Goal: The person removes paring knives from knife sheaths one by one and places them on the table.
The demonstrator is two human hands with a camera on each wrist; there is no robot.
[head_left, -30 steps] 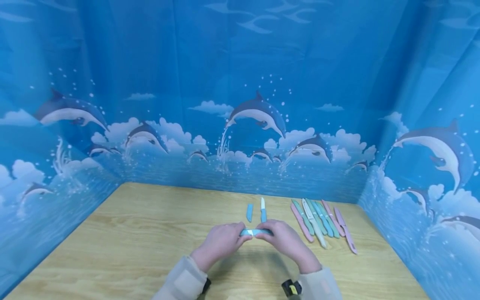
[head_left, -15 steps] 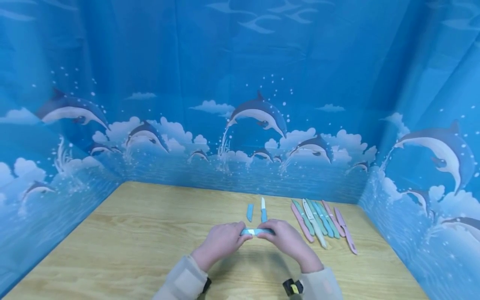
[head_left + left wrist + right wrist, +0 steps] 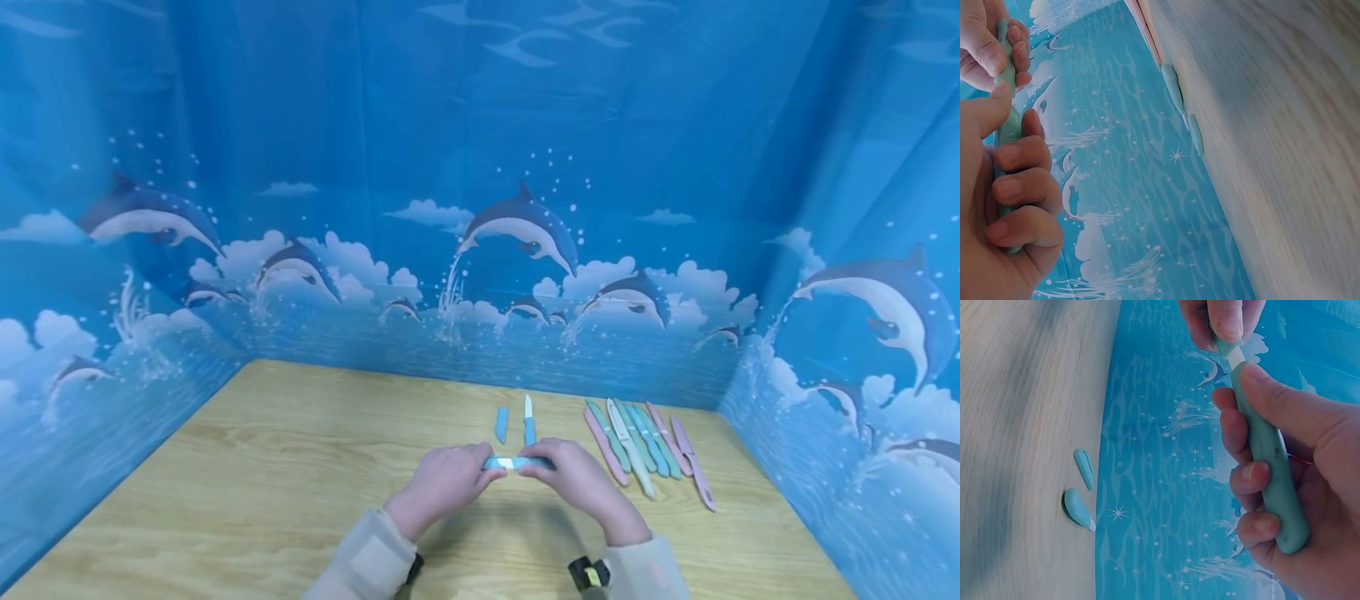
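My left hand point(image 3: 448, 483) and right hand point(image 3: 577, 479) hold a light-blue knife point(image 3: 534, 462) level between them above the table. In the right wrist view, the right fingers curl round its rounded handle point(image 3: 1266, 450), thumb along the top. A short stretch of pale blade point(image 3: 1235, 357) shows between the hands. The left fingers wrap the other end, which looks like the sheath point(image 3: 1009, 128) in the left wrist view, mostly hidden by the hand. Just beyond the hands lie a small blue-handled knife point(image 3: 529, 429) with bare blade and a separate blue sheath point(image 3: 502, 425).
Several pink, green, blue and whitish knives point(image 3: 633, 446) lie side by side at the table's right, with a purple knife point(image 3: 693, 462) at the outer end. The wooden table point(image 3: 262, 483) meets a blue dolphin-print curtain point(image 3: 360, 208) on the back and sides.
My right hand has shifted slightly right, away from the left, and a little more pale blade shows between them. The things on the table have not moved.
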